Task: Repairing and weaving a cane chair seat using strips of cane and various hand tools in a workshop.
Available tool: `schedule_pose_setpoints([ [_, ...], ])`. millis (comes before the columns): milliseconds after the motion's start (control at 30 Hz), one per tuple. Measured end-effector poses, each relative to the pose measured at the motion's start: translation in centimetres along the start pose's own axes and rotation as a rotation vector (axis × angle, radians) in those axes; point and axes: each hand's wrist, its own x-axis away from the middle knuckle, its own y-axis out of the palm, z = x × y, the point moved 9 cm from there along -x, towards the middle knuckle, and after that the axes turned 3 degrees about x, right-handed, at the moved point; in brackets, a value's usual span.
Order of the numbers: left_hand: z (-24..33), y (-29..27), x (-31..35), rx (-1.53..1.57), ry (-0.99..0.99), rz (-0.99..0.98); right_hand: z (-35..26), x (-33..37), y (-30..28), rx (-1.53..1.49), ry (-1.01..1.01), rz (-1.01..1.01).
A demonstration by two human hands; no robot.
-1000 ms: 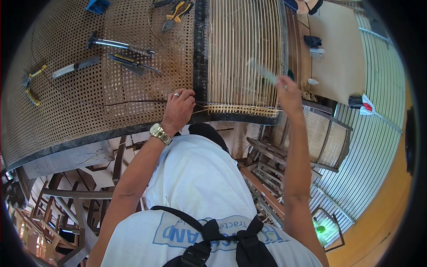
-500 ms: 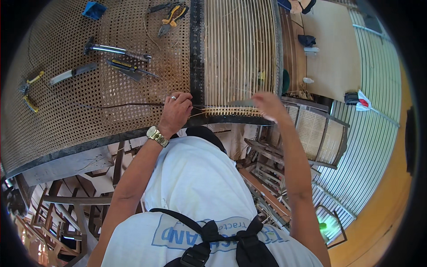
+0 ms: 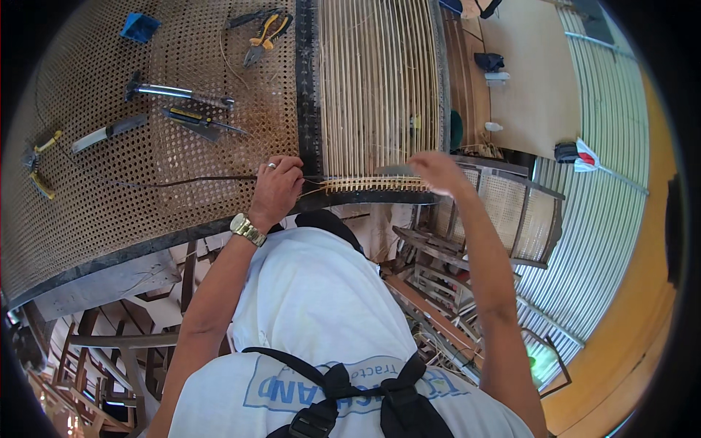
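Cane webbing point(image 3: 168, 66) covers the panel in front of me, next to a section of bare parallel cane strands point(image 3: 380, 87). My left hand point(image 3: 277, 191) is closed around a long, thin dark strip point(image 3: 208, 178) that lies across the webbing and runs toward the strands. A watch is on that wrist. Farther right, my right hand point(image 3: 440, 175) grips a flat grey blade point(image 3: 394, 170) laid over the strands; its handle is hidden in my fingers. Just below the blade, a narrow woven band point(image 3: 376, 185) crosses the strands along the dark near frame rail point(image 3: 380, 196).
Upon the webbing lie yellow-handled pliers point(image 3: 266, 36), a hammer point(image 3: 179, 93), a knife point(image 3: 109, 133), a screwdriver point(image 3: 204, 120), another yellow-handled tool point(image 3: 40, 164) and a blue piece point(image 3: 139, 28). Wooden chair frames point(image 3: 124, 343) stand below left; a cane-backed chair point(image 3: 504, 208) is at right.
The whole view has shifted slightly, with the panel and tools now a little farther left. Both hands keep their grip, and the blade stays at nearly the same place over the strands.
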Motion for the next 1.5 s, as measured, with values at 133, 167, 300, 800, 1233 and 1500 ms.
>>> schedule_pose_setpoints([
  [133,-0.1,-0.1,0.0,0.008,-0.011,0.012,-1.0,2.2,-4.9,-0.377,0.231,0.705],
  [167,0.1,-0.1,-0.1,0.011,-0.004,0.009,0.0,2.4,-3.8,-0.377,0.239,0.710],
  [300,-0.2,0.0,-0.3,0.034,-0.012,-0.009,-0.6,0.2,0.4,0.019,-0.057,0.012],
  [800,-0.2,-0.1,-0.2,0.058,0.008,-0.005,1.4,3.3,-1.9,0.158,-0.112,0.073],
  [1233,0.0,-0.4,-0.2,0.066,0.007,0.005,3.4,4.7,-8.2,0.044,0.001,0.533],
  [1500,-0.3,-0.2,0.0,0.096,0.001,-0.015,3.7,5.4,-7.3,0.342,-0.025,0.021],
])
